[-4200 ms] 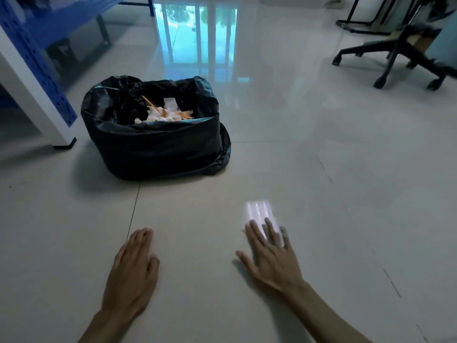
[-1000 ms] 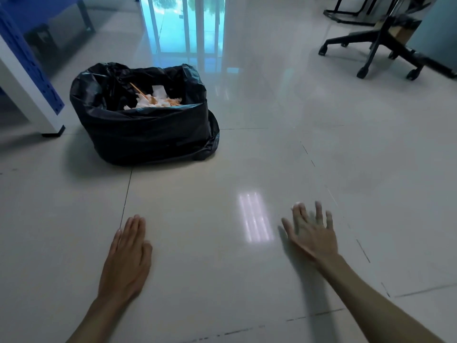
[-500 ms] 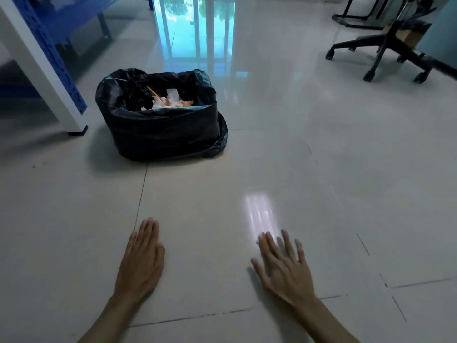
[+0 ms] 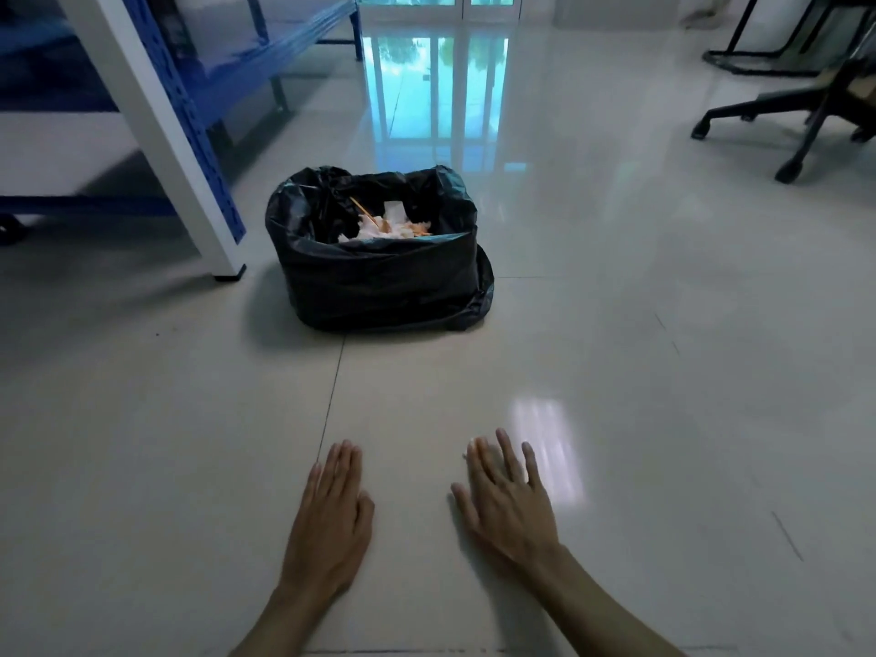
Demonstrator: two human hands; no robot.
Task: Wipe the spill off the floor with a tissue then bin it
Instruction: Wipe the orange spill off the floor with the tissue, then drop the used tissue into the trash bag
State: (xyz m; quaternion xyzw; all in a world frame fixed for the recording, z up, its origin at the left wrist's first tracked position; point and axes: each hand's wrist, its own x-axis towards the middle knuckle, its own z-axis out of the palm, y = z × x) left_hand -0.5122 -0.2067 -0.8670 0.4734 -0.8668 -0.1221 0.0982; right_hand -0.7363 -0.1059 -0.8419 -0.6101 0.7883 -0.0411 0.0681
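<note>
pressing both palms flat on the floor [image 4: 663, 324] at lower centre, left hand [image 4: 329, 519] and right hand [image 4: 509, 509] with grip wide, holding nothing; no tissue or spill visible; bin [image 4: 379, 272] waits mid-frame, well apart.

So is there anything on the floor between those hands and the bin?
Nothing visible. Bare floor runs from the left hand and right hand to the bin. Both hands lie flat and empty; no tissue shows outside the bin.
</note>
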